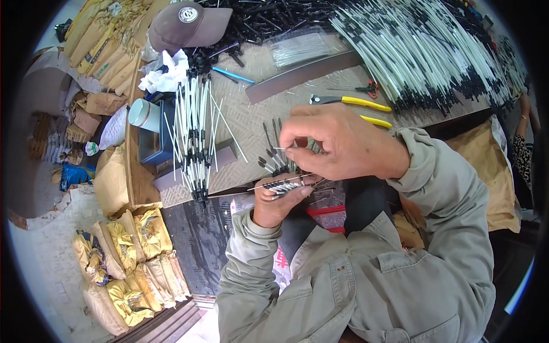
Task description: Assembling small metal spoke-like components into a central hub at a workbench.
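Observation:
Just above my lap, my left hand [270,207] is closed around a row of slim black-and-white rods [280,186]. Their white ends lie side by side under the thumb, and dark tips [269,162] fan out beyond the fingers. A thin wire or pin lies across the row. Right above it, my right hand [346,140] pinches a short, thin, light-coloured pin [279,148] between thumb and forefinger. Its other fingers are curled in. Left of my hands, a loose bundle of white rods with black joints [197,134] rests on the table's left part.
Yellow-handled pliers [366,103], red-handled scissors [372,89], a dark bar [303,76] and a clear tray of thin pins [297,51] lie beyond. A large rod pile [429,57] fills the far right. A cap [183,28] and cup [144,115] stand left.

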Motion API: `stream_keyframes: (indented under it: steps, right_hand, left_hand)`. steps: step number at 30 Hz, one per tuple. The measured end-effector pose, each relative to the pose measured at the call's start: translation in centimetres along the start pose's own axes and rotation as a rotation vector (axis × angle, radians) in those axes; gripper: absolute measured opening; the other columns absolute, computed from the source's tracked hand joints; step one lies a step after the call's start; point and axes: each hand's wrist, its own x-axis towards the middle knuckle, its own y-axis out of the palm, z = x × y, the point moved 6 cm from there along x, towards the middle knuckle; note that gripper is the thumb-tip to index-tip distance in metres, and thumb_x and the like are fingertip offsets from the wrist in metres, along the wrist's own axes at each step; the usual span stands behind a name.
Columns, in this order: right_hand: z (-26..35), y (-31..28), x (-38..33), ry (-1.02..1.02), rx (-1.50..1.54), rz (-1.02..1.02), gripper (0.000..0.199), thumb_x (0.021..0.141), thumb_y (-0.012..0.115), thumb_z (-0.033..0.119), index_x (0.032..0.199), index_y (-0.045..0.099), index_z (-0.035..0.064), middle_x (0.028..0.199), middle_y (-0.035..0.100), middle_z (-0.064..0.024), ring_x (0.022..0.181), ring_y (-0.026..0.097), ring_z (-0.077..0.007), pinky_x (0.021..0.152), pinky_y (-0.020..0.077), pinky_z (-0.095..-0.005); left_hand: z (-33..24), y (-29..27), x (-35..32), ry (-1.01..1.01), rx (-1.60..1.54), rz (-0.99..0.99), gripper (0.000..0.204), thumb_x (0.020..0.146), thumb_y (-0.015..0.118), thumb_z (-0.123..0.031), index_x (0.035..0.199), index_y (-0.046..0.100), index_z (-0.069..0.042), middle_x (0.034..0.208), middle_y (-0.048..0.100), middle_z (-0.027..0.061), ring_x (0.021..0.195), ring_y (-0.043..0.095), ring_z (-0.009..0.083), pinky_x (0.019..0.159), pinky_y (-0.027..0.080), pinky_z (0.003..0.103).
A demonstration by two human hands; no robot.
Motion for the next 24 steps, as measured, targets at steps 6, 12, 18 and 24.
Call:
stream_keyframes:
  steps: [6,12,18,24]
  right_hand:
    - [0.1,-0.2,-0.1,-0.012,-0.025,0.036,0.008,0.076,0.063,0.007,0.082,0.061,0.0023,0.069,0.053,-0.0086,0.058,0.055,-0.0206,0.051,0.0405,-0.0290]
    - [-0.1,-0.2,-0.2,0.016,0.028,0.021,0.010,0.076,0.064,0.009,0.082,0.062,0.0017,0.069,0.054,-0.0088,0.057,0.054,-0.0207,0.050,0.0386,-0.0301]
    - [0.3,-0.4,-0.2,-0.045,0.026,0.056,0.010,0.078,0.063,0.009,0.083,0.062,0.0014,0.068,0.053,-0.0087,0.057,0.053,-0.0209,0.051,0.0381,-0.0306]
    - [0.2,0.2,0.1,-0.047,0.007,0.040,0.009,0.078,0.064,0.009,0.082,0.062,0.0010,0.069,0.052,-0.0081,0.056,0.052,-0.0196,0.050,0.0375,-0.0301]
  left_hand:
    - [0.6,-0.8,-0.2,-0.028,0.030,-0.001,0.017,0.079,0.064,0.003,0.096,0.065,0.005,0.091,0.067,0.0110,0.080,0.061,0.0124,0.072,0.048,0.024]
    - [0.3,-0.6,0.3,0.067,0.216,0.077,0.019,0.077,0.067,-0.002,0.095,0.066,0.004,0.088,0.068,0.0099,0.075,0.060,0.0105,0.068,0.048,0.023]
    - [0.6,-1.1,0.4,0.037,0.131,0.063,0.019,0.077,0.068,-0.005,0.094,0.067,0.003,0.081,0.068,0.0082,0.070,0.059,0.0096,0.065,0.047,0.023]
    - [0.1,-1.2,0.4,0.025,0.245,0.138,0.019,0.078,0.068,-0.006,0.094,0.067,0.003,0.078,0.067,0.0066,0.069,0.059,0.0094,0.063,0.047,0.023]
